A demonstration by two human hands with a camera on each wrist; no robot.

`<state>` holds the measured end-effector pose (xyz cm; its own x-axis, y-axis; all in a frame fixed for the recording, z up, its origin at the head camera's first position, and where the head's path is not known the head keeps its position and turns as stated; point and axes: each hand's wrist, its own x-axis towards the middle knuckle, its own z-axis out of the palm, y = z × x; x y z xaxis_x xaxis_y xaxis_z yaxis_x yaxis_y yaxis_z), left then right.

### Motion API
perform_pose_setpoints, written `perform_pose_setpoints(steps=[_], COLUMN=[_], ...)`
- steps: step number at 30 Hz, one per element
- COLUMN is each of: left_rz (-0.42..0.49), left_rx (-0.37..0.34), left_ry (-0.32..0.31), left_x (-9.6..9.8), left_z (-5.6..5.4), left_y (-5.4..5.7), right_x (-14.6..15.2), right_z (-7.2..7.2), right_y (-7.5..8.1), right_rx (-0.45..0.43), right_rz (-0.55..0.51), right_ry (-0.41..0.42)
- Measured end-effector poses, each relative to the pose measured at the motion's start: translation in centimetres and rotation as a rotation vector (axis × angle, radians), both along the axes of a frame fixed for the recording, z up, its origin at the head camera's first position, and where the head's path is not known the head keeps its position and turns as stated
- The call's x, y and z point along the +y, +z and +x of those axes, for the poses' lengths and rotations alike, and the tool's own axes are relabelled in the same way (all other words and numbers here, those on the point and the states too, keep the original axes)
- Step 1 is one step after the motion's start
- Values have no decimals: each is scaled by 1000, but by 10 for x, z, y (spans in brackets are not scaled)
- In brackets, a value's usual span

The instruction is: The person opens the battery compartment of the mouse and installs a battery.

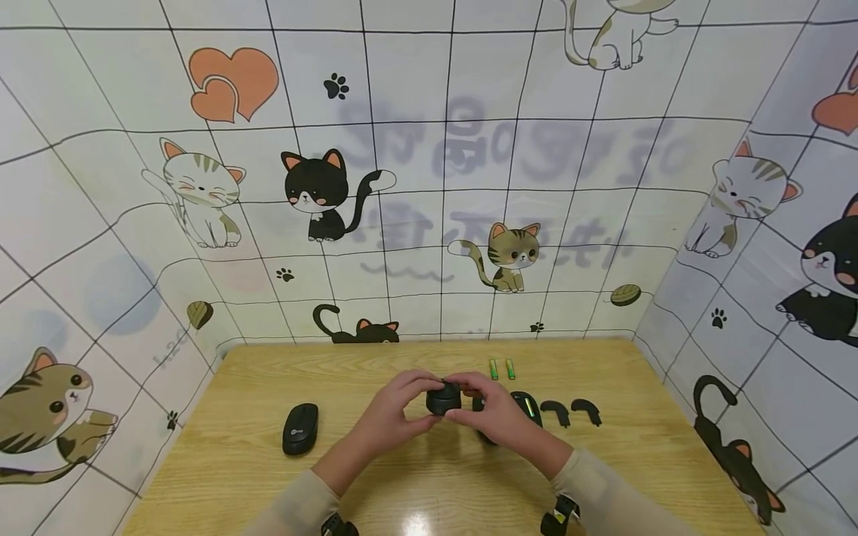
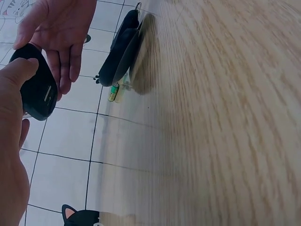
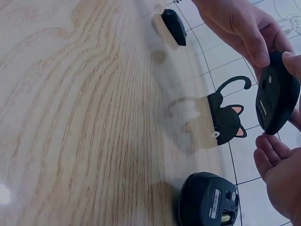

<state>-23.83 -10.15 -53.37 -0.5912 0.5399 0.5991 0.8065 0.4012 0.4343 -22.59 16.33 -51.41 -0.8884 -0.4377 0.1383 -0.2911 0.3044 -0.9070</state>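
Note:
Both hands hold a black computer mouse (image 1: 443, 400) up over the middle of the table. My left hand (image 1: 401, 406) grips its left side between thumb and fingers. At its right side, my right hand (image 1: 492, 409) has thumb and fingertips on it. In the right wrist view, the underside of the held mouse (image 3: 276, 94) shows with its small sensor opening. Partly behind the right hand lies an upturned mouse (image 1: 529, 408), its battery bay uncovered. A battery (image 3: 226, 218) sits in that bay. Another black mouse (image 1: 300, 429) rests on the table to the left.
Two green batteries (image 1: 502, 369) stand out near the back of the wooden table (image 1: 268, 491). Two curved black covers (image 1: 570, 412) lie right of the upturned mouse. A cat-print cloth (image 1: 415, 171) closes off the back and both sides.

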Motion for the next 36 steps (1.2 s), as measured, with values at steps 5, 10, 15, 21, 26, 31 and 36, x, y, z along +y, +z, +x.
perform_pose_setpoints(steps=[5,10,15,21,26,31,36], left_rz=[34,72,94,131,151,155,162], left_rx=[31,73,105,123,130,91,36], left_ry=[4,6,14,2,2,-4,-21], left_x=[3,5,6,9,11,12,11], left_z=[2,2,1,0,1,2,3], left_y=[-1,-3,-5,-8,-9,-9,-8], right_x=[0,0,-1,0,-3,-2,-1], right_z=[1,3,2,6,7,8,8], right_y=[2,4,3,0,-5,-8,-8], right_rx=[-12,-21,-11,19,109,280,454], right_rz=[0,2,0,17,27,66,103], right_ry=[14,41,52,43,50,33,28])
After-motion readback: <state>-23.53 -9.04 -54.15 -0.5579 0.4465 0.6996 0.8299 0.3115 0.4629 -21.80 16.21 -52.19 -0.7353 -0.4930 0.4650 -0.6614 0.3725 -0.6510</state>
